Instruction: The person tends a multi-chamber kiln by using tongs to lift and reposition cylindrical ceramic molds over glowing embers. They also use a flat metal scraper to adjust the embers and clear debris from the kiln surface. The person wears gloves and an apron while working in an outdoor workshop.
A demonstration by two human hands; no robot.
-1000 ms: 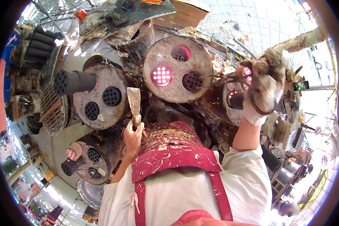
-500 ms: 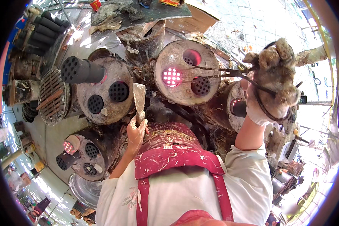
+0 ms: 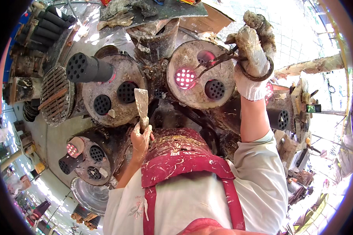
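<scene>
While your left hand (image 3: 141, 139) keeps its bare fingers wrapped around the handle of the scraper (image 3: 142, 102), just in front of the red apron (image 3: 186, 168), it seems to have no part in the present step. Your right hand (image 3: 253, 64), in a thick, worn glove, is grasping the looped handle of the dark tongs (image 3: 224, 57). Their tips reach to the glowing briquette (image 3: 184, 78), which sits in the left hole of the middle stove (image 3: 179, 58); whether they touch it, I cannot tell. The step in hand looks to be taking hold of this briquette. In my judgement, the next move calls for seating the tips firmly, then lifting straight, so that it does not break against the hole's edge. Close by, a dark briquette (image 3: 215, 90) fills the right hole, and the farther hole (image 3: 206, 58) glows pink. Well behind, a dark tabletop (image 3: 170, 11) bears another glove (image 3: 120, 18).
</scene>
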